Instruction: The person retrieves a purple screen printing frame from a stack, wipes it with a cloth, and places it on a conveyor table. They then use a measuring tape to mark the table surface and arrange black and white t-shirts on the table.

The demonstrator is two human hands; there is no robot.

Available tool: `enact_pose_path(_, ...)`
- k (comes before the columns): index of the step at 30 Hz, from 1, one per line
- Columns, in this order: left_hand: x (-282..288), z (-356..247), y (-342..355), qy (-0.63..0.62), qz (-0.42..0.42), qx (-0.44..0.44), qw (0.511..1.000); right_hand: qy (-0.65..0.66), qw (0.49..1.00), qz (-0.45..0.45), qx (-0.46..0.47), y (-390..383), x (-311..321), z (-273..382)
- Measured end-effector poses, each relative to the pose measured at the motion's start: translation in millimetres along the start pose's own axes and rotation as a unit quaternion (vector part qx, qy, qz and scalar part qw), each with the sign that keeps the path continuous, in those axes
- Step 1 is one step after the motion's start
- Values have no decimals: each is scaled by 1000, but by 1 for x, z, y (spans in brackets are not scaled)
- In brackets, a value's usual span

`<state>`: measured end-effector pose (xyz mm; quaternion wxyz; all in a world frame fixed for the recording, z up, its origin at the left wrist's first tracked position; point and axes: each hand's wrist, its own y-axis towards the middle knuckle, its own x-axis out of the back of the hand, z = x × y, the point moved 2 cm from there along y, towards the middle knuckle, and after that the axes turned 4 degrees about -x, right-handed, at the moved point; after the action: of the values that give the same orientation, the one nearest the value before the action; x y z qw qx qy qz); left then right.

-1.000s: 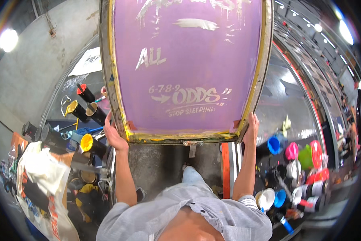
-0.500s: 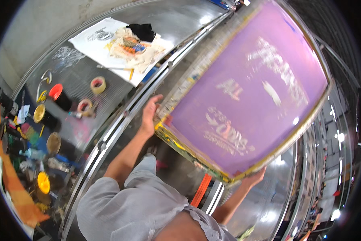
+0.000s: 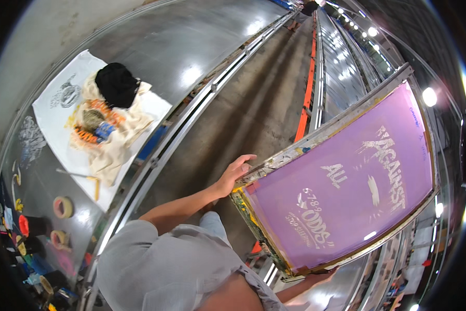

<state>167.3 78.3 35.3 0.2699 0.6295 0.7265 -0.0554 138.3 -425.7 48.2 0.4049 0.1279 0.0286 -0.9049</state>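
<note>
I carry a large silk screen [image 3: 347,155], a metal frame stretched with purple mesh that bears pale lettering. It is tilted up in front of me on the right side. My left hand [image 3: 235,176] grips the near left corner of its frame, fingertips showing along the upper edge. Beneath the near right corner, my right hand [image 3: 323,273] supports the frame; most of its fingers are hidden behind it. Tape and dried ink stains cover the frame's edges.
On the long metal table at left lie a white sheet [image 3: 51,109], a cream printed cloth [image 3: 129,132], a black cloth [image 3: 116,85], tape rolls [image 3: 63,207] and several ink pots. A metal rail [image 3: 152,163] edges the aisle floor [image 3: 243,109]. Another person [image 3: 301,15] stands far ahead.
My view has swung to the right. The silk screen now sits lower and farther right, uncovering the aisle. Both hands have kept their hold on it.
</note>
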Motion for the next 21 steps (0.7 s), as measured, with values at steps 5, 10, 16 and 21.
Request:
enact_pose_path(5, 47, 17, 129, -20, -61, 0, 998, -92, 995, 27, 7, 76, -196, -10)
enact_pose_path(10, 116, 0, 246, -65, -127, -6, 990, -99, 981, 161, 38, 161, -407, -30)
enact_pose_path(16, 232, 26, 380, -104, -248, -45, 962, -148, 938, 314, 29, 224, -687, -117)
enact_pose_path(21, 322, 40, 486, -13, -398, -82, 914, -130, 882, 428, 144, 257, -903, -167)
